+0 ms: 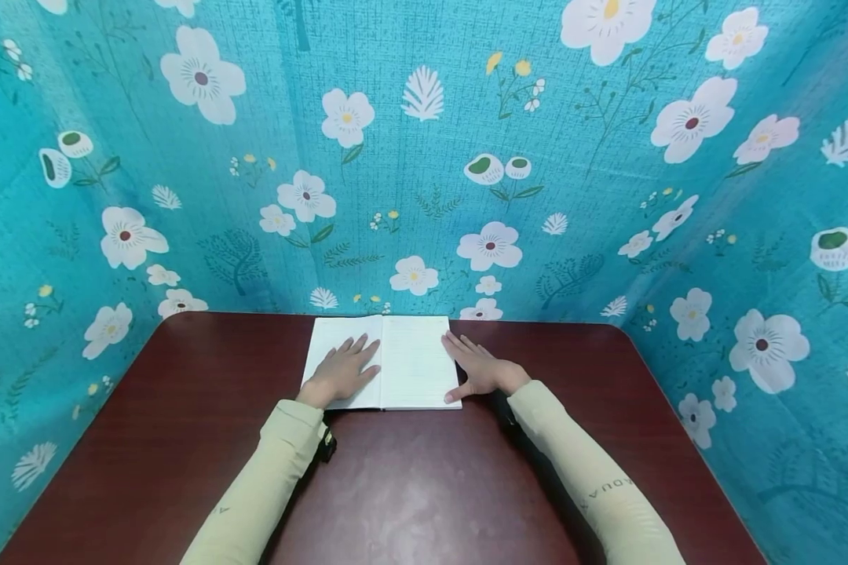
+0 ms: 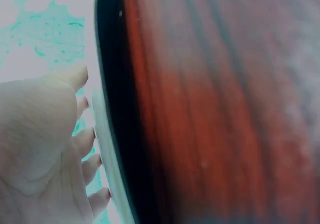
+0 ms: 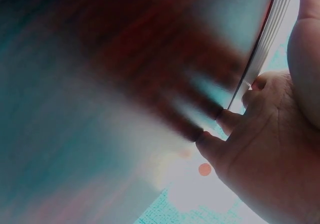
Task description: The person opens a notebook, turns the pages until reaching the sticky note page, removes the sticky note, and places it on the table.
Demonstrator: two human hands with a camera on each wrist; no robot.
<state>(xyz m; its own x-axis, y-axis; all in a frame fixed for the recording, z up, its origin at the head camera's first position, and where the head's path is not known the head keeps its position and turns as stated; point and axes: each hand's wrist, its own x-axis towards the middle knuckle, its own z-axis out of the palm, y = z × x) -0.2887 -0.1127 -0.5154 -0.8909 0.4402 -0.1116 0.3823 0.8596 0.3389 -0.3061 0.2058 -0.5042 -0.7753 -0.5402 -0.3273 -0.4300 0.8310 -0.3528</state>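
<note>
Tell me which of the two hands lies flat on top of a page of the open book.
The left hand: it lies spread flat on the left page of the open book. The right hand instead sits at the book's right edge, mostly on the table.

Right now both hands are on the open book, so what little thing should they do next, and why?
Probably the right hand should lift the right page's outer edge to turn it. The book lies open and flat on the table, the left hand presses flat on the left page, and the right hand's fingers already sit at the book's right edge.
</note>
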